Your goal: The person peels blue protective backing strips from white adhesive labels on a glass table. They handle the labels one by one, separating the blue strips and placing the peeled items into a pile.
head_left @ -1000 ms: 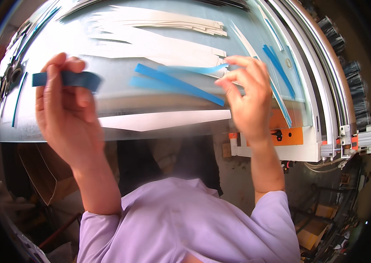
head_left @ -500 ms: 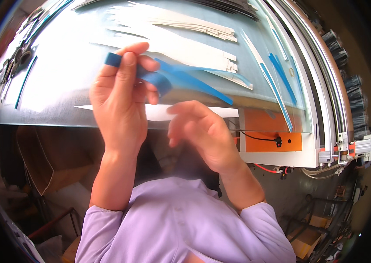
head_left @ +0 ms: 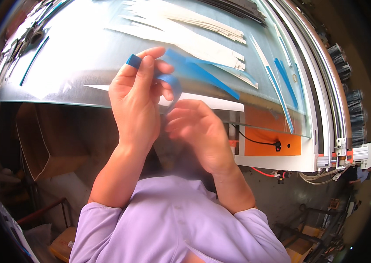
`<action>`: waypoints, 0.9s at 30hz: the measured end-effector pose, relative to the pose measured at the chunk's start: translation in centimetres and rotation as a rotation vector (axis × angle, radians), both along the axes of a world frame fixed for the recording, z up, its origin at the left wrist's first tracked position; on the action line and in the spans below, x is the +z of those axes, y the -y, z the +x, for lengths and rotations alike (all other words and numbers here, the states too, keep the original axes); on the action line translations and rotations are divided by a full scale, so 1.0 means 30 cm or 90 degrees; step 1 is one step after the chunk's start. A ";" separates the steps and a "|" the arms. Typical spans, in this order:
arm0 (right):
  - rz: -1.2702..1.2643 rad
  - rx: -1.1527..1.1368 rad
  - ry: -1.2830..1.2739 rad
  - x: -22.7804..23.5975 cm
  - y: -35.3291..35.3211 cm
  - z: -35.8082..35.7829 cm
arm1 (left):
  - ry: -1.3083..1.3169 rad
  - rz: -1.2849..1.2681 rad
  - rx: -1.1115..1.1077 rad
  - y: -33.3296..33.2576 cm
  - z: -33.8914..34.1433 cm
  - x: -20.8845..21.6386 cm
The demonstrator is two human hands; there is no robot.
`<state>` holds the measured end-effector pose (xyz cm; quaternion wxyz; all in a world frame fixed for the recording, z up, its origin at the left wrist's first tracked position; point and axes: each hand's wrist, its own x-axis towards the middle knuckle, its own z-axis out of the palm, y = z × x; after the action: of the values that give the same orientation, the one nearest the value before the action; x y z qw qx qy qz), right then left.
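Observation:
My left hand is raised over the near edge of the glass table, its thumb and fingers closed on a blue strip. A short square end of the strip sticks out past the thumb; the other part curls down beneath the fingers. Below and right of that curl is my right hand, its fingers bent and smeared by motion. Whether they grip the strip's lower end cannot be told. Behind the hands, a long blue piece slants across the glass, blurred near the left fingers.
Several long white strips lie fanned on the glass table. More blue strips rest toward the right edge, beside a metal rail. An orange panel with a black cable shows at the near right. A cardboard box stands below left.
My left hand has shifted right in the picture with the blue strip. My right hand has moved slightly left and down, closer under the strip's curl. The whole view has also shifted a little.

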<state>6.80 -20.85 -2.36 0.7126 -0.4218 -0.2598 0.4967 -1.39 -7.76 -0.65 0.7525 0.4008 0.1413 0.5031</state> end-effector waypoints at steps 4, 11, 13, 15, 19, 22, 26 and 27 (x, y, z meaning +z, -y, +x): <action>-0.042 0.006 0.107 -0.034 -0.002 -0.013 | 0.008 -0.023 -0.025 0.018 -0.010 -0.005; 0.024 -0.151 0.283 -0.067 0.016 -0.046 | 0.007 -0.045 -0.040 0.042 -0.036 0.014; 0.056 -0.034 0.132 -0.053 0.019 -0.063 | 0.009 -0.047 -0.040 0.050 -0.040 0.011; 0.008 -0.013 0.085 -0.073 0.043 -0.054 | 0.007 -0.043 -0.031 0.052 -0.044 0.001; -0.044 -0.041 -0.008 -0.063 0.055 -0.034 | -0.004 -0.045 0.011 0.039 -0.043 -0.015; -0.041 -0.021 -0.033 -0.031 0.052 -0.038 | 0.005 -0.010 0.041 0.029 -0.052 -0.041; -0.085 -0.087 0.007 -0.073 0.073 -0.014 | 0.007 -0.019 0.037 0.034 -0.032 -0.047; -0.070 -0.120 -0.004 -0.077 0.069 -0.009 | -0.010 -0.010 -0.016 0.040 -0.030 -0.049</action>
<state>6.53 -22.91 -4.67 0.7326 -0.4814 -0.1894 0.4423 -2.27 -8.96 -2.13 0.7609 0.4005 0.1463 0.4892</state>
